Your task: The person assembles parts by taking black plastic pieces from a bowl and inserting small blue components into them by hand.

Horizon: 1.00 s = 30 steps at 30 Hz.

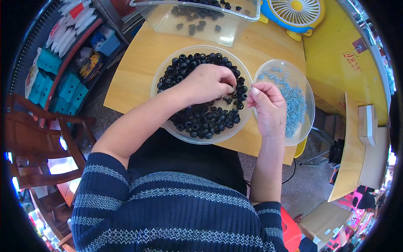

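Note:
My left hand (pixel 210 84) reaches over a round clear plastic bowl (pixel 198 141) full of small black ring-shaped plastic pieces (pixel 210 122). Its fingers curl down and pinch together among the pieces; what lies between them is hidden. My right hand (pixel 268 107) is raised at the bowl's right rim, thumb and fingertips pressed together. Anything it holds is too small to make out. Under and beside that hand stands a second clear bowl (pixel 310 105), holding many small silvery-blue screw-like parts (pixel 296 105).
Both bowls stand on a wooden table (pixel 134 63). Behind them is a clear bin (pixel 226 38) with more black pieces. A blue and yellow fan (pixel 297 6) sits at the far right, beside a yellow panel (pixel 342 80). A wooden chair (pixel 42 138) and stocked shelves are to the left.

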Each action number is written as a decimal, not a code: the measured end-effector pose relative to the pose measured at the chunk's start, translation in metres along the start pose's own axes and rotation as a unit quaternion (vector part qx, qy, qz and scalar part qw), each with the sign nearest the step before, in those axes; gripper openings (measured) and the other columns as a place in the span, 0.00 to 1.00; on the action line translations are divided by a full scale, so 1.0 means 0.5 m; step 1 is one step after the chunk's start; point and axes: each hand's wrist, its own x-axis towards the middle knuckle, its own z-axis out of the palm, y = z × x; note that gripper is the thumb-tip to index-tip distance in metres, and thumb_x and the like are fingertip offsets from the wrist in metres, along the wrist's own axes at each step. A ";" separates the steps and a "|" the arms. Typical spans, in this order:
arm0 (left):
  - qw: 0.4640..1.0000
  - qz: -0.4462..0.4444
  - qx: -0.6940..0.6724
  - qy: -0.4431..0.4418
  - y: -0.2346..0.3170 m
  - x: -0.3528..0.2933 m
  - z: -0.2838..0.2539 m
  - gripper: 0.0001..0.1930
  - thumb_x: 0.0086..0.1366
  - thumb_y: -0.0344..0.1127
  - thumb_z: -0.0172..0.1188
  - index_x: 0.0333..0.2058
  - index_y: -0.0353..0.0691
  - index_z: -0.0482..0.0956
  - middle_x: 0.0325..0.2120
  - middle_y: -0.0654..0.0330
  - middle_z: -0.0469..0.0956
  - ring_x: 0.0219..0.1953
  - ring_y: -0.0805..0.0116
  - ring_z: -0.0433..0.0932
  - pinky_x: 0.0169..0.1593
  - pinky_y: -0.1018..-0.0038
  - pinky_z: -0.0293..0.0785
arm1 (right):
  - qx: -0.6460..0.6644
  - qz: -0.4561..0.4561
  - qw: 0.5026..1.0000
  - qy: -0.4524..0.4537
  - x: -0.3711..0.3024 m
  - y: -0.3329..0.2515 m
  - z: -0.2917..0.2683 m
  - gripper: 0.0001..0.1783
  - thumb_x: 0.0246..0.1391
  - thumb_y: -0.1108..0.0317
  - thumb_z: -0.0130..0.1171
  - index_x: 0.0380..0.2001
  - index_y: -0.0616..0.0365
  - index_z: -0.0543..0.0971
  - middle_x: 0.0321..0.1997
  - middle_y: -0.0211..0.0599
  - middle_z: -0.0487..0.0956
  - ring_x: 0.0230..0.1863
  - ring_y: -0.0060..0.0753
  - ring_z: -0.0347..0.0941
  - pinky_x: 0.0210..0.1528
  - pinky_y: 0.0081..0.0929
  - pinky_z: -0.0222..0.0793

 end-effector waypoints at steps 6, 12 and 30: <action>0.669 -0.093 -0.737 -0.013 -0.022 -0.082 -0.024 0.11 0.55 0.26 0.50 0.38 0.32 0.70 0.29 0.56 0.74 0.29 0.70 0.75 0.35 0.75 0.74 | 0.012 0.048 0.998 -0.044 -0.008 -0.004 0.026 0.06 0.46 0.75 0.51 0.31 0.61 0.72 0.26 0.33 0.74 0.26 0.21 0.70 0.29 0.18 0.67; 0.612 -0.040 -0.789 -0.012 -0.052 -0.112 0.004 0.11 0.55 0.26 0.50 0.38 0.36 0.70 0.31 0.55 0.74 0.29 0.70 0.75 0.37 0.73 0.74 | -0.024 0.055 0.994 -0.092 -0.028 -0.002 0.067 0.06 0.46 0.76 0.51 0.31 0.62 0.72 0.26 0.32 0.73 0.26 0.20 0.70 0.30 0.17 0.68; 0.715 -0.064 -0.695 0.032 -0.016 -0.107 0.017 0.08 0.53 0.27 0.54 0.33 0.35 0.72 0.24 0.61 0.73 0.25 0.75 0.73 0.32 0.78 0.74 | -0.123 0.004 0.987 -0.104 -0.036 -0.014 0.087 0.08 0.44 0.75 0.53 0.30 0.61 0.68 0.23 0.29 0.71 0.22 0.15 0.66 0.24 0.12 0.63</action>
